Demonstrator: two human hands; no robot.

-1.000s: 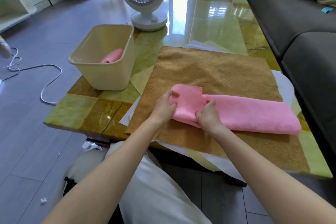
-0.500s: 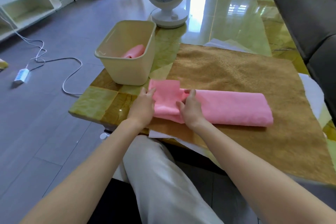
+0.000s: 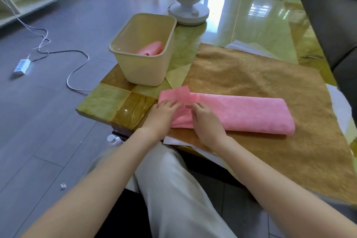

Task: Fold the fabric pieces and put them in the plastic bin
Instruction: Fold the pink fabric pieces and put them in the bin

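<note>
- Pink fabric strip, a soft fleecy cloth already folded into a long flat band, lies across the near part of a golden-brown plush cloth that is spread over the glossy green-and-amber tiled table.
- Its left end reaches the table's near-left edge, close to the cream rectangular plastic bin; its right end stops well short of the brown cloth's right edge.
- It looks light and limp, with no stiffness of its own, so any free layer will likely flop or spring open unless pressed flat. The nap probably grips the plush beneath, so I judge it will drag the brown cloth sooner than slide on it.
- A sound place to take hold is the left end, pinching all the layers together at both corners, then carrying that end over toward the right.
- One thin flap at the left end stands up loose, just beyond the fingertips.
- Left hand rests palm down on the strip's left end, fingers loosely curled and only a little parted; whether they pinch a layer or merely press it, I cannot tell.
- Right hand lies just beside it on the strip, fingers bent, thumb and forefinger nearly closed at the fold; a true pinch cannot be confirmed.
- Another folded pink piece already sits inside the bin.
</note>
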